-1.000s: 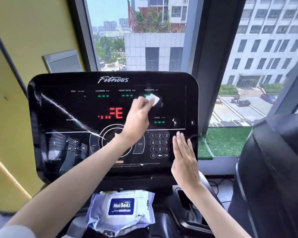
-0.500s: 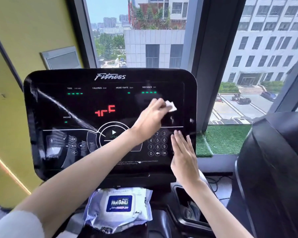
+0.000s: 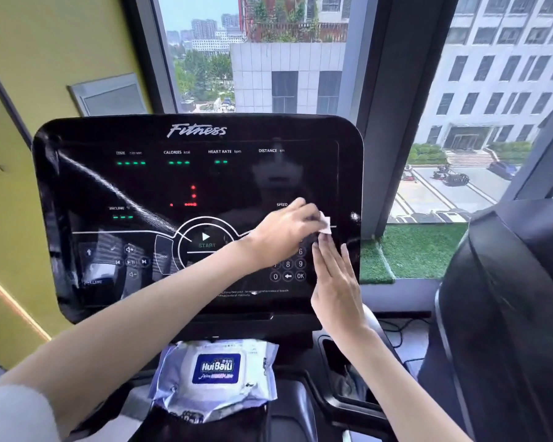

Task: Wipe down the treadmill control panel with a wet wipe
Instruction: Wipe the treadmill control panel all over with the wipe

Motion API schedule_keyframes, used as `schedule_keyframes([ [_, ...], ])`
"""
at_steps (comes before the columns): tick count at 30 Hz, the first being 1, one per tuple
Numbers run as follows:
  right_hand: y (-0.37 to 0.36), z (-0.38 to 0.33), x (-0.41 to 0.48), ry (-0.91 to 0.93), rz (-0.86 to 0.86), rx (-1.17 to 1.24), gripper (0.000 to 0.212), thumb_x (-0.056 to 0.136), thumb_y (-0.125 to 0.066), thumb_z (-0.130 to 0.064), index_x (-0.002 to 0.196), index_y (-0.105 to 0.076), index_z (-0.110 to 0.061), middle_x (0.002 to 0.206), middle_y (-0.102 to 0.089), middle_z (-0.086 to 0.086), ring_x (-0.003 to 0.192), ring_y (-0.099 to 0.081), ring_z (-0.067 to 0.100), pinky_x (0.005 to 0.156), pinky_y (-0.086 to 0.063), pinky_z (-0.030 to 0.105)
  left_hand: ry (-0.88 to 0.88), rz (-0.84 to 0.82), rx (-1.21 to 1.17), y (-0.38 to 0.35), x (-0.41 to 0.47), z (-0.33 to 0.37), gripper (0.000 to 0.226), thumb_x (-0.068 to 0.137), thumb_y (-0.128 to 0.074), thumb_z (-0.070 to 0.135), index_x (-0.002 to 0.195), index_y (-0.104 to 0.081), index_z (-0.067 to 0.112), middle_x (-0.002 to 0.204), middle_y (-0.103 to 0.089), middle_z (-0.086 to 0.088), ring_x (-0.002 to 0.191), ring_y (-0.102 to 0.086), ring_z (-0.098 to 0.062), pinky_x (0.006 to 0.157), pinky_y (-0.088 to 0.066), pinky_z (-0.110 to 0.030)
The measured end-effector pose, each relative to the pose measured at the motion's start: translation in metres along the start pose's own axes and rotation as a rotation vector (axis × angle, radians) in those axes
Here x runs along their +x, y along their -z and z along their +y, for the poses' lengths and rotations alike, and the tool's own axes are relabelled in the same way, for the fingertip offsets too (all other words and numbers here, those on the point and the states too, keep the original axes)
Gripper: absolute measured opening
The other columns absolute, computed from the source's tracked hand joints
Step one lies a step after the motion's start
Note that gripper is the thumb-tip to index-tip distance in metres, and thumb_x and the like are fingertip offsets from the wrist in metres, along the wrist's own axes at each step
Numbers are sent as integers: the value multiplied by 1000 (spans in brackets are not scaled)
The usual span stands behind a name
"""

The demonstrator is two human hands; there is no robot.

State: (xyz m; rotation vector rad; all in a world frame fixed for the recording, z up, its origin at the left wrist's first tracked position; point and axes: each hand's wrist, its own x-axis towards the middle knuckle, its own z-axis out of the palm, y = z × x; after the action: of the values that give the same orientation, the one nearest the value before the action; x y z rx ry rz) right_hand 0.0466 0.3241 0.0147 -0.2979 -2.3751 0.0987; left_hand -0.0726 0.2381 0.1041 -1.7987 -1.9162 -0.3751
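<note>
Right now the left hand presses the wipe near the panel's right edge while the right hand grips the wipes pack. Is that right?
Not quite. In the head view the right hand lies flat on the control panel; the wipes pack sits untouched below. The left hand does hold the wipe.

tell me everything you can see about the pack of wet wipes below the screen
The wet wipes pack is a soft, crinkled, whitish-lavender plastic pouch with a white flap on top bearing a blue label that reads HuiBaiLi. The flap looks shut. It lies flat on the dark ledge under the control panel, roughly centred, its near edge hanging slightly towards the camera. Neither hand touches it; the left forearm crosses just above its left side.
</note>
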Motion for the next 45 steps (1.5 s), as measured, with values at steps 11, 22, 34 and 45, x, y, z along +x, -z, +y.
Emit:
schedule_keyframes([
  [11, -4, 3, 2, 35, 99, -4, 65, 54, -62, 22, 117, -56, 11, 129, -53, 25, 121, -50, 36, 110, -20, 44, 246, 178, -84, 4, -3, -23, 59, 62, -47, -20, 111, -65, 9, 101, -59, -7, 90, -42, -18, 56, -52, -37],
  [22, 34, 12, 10, -153, 318, 341, 20, 71, -41, -2, 81, -57, -9, 84, -58, 2, 86, -48, 19, 84, -41, 34, 204, -144, -263, 18, -14, -8, 47, 69, -48, -15, 95, -72, 16, 92, -64, 2, 92, -54, -18, 75, -48, -37],
  [34, 43, -46, 41, -426, 241, 893, 36, 79, -63, -1, 107, -56, -23, 78, -64, -8, 75, -60, 2, 71, -45, 15, 911, 339, -1258, 21, -49, 21, 33, 75, -73, 7, 105, -59, 14, 96, -63, -10, 83, -61, -16, 74, -49, -26],
  [45, 3, -52, 14, -131, 129, 300, 40, 71, -62, 11, 106, -64, -6, 127, -56, 13, 122, -49, 26, 106, -29, 30, 1190, 857, -235, 65, -84, -39, 7, 91, -55, 16, 94, -59, 11, 97, -54, -5, 78, -50, -12, 76, -40, -24],
])
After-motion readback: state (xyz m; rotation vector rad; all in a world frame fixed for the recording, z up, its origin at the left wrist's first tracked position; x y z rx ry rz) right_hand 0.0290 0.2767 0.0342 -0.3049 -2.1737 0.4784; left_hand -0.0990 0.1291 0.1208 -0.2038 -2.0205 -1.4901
